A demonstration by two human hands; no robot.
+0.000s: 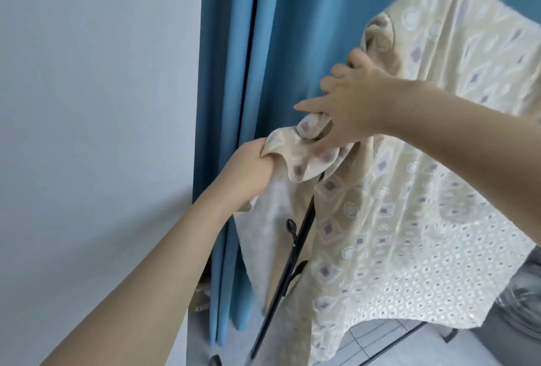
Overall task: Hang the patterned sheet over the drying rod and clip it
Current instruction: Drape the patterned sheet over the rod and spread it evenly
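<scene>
Now both hands gripping sheet [409, 204] edge (bunched), left hand [248, 166], right hand [351, 102], curtain [234, 72] close behind

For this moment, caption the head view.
Both hands, left hand and right hand, grip the patterned sheet draped over a black rack.

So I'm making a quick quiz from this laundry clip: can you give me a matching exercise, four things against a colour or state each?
Things:
1. curtain
2. patterned sheet
3. rack pole
4. left hand

Colour or state:
A. black, slanting
B. blue, hanging in folds
C. gripping a bunched edge of cloth
D. beige, draped, with purple diamonds

Pairs: 1-B, 2-D, 3-A, 4-C
</scene>
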